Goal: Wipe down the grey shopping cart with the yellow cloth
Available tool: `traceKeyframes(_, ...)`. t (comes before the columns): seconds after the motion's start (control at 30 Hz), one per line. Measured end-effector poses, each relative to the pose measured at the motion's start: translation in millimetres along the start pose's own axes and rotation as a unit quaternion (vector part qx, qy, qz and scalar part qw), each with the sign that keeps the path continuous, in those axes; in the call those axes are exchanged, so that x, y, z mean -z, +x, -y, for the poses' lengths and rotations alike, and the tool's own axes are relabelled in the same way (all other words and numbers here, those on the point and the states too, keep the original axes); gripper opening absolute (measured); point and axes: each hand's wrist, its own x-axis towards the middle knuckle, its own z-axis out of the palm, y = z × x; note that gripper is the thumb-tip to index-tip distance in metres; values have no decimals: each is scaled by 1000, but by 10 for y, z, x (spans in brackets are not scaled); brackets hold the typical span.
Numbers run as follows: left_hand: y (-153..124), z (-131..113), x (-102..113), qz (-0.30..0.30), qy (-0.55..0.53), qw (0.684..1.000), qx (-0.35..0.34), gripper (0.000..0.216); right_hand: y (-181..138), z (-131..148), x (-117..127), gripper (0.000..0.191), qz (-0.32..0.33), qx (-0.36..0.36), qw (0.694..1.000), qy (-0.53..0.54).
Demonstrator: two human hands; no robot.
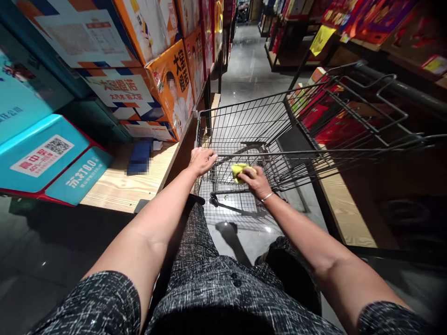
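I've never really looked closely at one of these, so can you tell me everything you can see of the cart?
The cart is a dark wire basket, apparently metal, with a solid dark panel and a thick handle at upper right. It stands upright, crosswise on the grey floor between shelves. The left hand lies over its near corner; the right hand holds a yellow cloth by the wires, though whether it touches them is unclear.
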Motion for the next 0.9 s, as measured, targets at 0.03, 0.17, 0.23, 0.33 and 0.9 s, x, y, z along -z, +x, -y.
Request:
traceKeyframes(0.03, 28, 26, 12, 2, 5, 1000, 1, 31, 54, -65, 155, 28, -46, -6, 999, -5)
traceKeyframes(0.17, 106, 17, 109, 45, 30, 998, 8, 35, 178, -213, 633, 24, -185, -50, 980, -48)
traceKeyframes(0.23, 129, -93, 150, 75, 25, 997, 6, 35, 191, -221, 676, 22, -217, -60, 972, -72)
traceKeyframes(0.33, 151, -347, 143, 110, -8, 994, -11, 42, 157, -187, 450, 19, -204, -39, 975, -77)
traceKeyframes(0.9, 175, -546, 60, 95, -60, 994, 6, 39, -228, -19, -502, 37, 198, -22, 980, -9)
